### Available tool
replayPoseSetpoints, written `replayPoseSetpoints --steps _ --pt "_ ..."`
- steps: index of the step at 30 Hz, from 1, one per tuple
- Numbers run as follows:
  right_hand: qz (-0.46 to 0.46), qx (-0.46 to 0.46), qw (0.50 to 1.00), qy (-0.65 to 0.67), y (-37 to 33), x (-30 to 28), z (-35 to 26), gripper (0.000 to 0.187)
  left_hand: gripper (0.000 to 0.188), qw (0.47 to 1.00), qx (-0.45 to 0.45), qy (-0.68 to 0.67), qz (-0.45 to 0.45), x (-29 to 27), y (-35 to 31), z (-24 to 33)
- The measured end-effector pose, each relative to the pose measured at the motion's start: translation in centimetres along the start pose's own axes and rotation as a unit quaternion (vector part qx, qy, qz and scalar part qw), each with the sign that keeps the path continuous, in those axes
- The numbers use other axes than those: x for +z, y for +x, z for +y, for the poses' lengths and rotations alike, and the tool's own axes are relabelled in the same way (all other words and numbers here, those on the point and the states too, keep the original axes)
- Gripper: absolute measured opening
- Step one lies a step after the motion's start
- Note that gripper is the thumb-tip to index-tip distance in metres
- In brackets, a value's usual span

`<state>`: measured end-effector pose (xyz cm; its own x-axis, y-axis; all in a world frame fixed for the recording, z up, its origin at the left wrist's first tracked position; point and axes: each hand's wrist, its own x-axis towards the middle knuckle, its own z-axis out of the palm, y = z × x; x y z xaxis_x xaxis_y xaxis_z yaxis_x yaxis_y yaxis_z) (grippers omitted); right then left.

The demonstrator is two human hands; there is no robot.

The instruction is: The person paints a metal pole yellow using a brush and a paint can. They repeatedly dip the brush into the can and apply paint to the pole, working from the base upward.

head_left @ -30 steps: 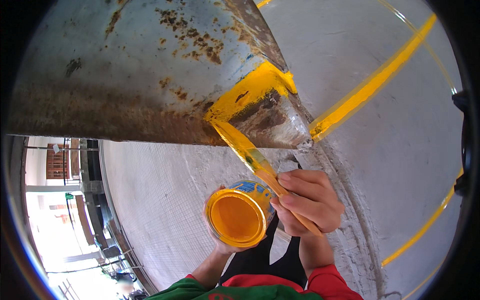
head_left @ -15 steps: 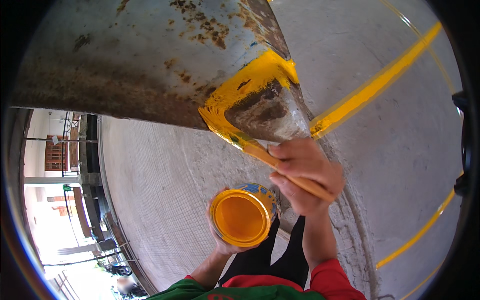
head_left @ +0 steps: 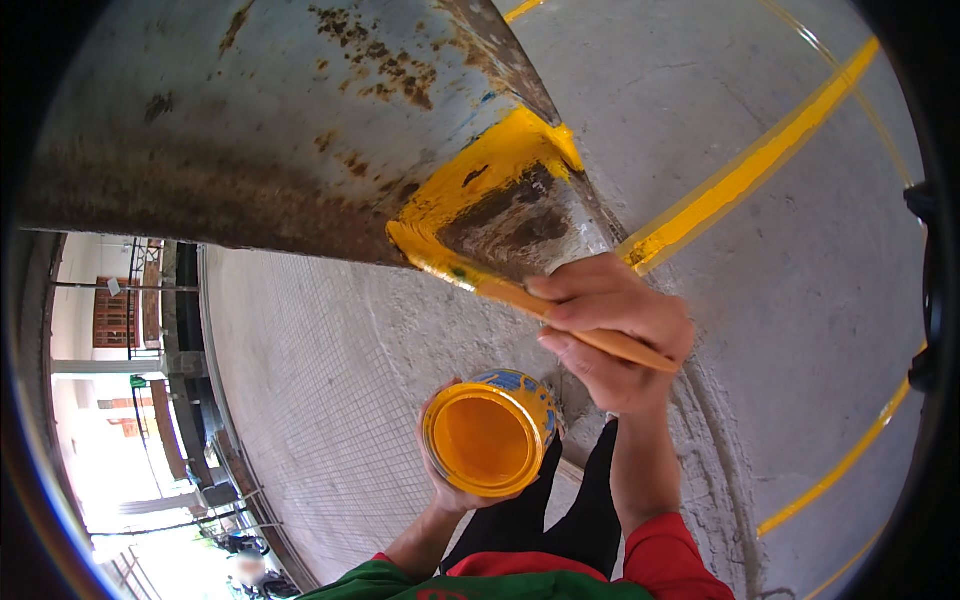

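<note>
My right hand [head_left: 620, 325] is closed round the wooden handle of a paintbrush [head_left: 520, 298]. The bristle end, coated in yellow, touches the lower edge of a rusty grey metal beam [head_left: 250, 130]. A band of wet yellow paint [head_left: 470, 170] runs along the beam's end and bends round its corner, with a bare brown and grey patch inside it. Lower down, my left hand [head_left: 445, 485] grips a paint can [head_left: 490, 435], wrapped round its left side and underside. The can is tilted so its mouth faces up toward me, and yellow paint shows inside.
Yellow lines [head_left: 760, 165] cross the grey concrete floor [head_left: 780, 330] at right. A grid-scored pavement [head_left: 310, 390] stretches to the left, below the beam. Beyond it stand a pale building with a brown shuttered window [head_left: 115, 312], railings and parked motorbikes.
The beam and its painted end sit slightly further left in view. The brush handle lies a little flatter, its tip still at the beam's lower edge. The can has barely moved.
</note>
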<state>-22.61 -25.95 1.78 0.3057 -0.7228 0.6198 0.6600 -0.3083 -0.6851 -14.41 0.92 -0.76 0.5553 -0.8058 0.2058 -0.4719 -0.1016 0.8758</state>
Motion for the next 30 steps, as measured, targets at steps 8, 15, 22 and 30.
replayPoseSetpoints --steps 8,15,22,30 --pt "0.051 -0.020 0.998 -0.014 -0.4 -0.2 -0.8 0.028 0.142 0.999 -0.011 -0.035 0.012 0.4 -0.3 0.1" --pt "0.033 -0.046 0.996 -0.070 -1.0 1.7 -0.5 0.026 0.142 0.999 -0.011 -0.032 0.013 -0.1 -1.0 -0.6" --pt "0.126 -0.127 0.964 -0.197 -2.6 2.6 -1.1 0.026 0.143 1.000 -0.019 -0.002 0.006 -0.7 -1.2 -0.2" --pt "0.067 -0.132 0.961 -0.234 -3.0 5.2 -0.2 0.028 0.142 0.997 -0.083 -0.010 -0.004 -1.5 -1.5 -0.1"
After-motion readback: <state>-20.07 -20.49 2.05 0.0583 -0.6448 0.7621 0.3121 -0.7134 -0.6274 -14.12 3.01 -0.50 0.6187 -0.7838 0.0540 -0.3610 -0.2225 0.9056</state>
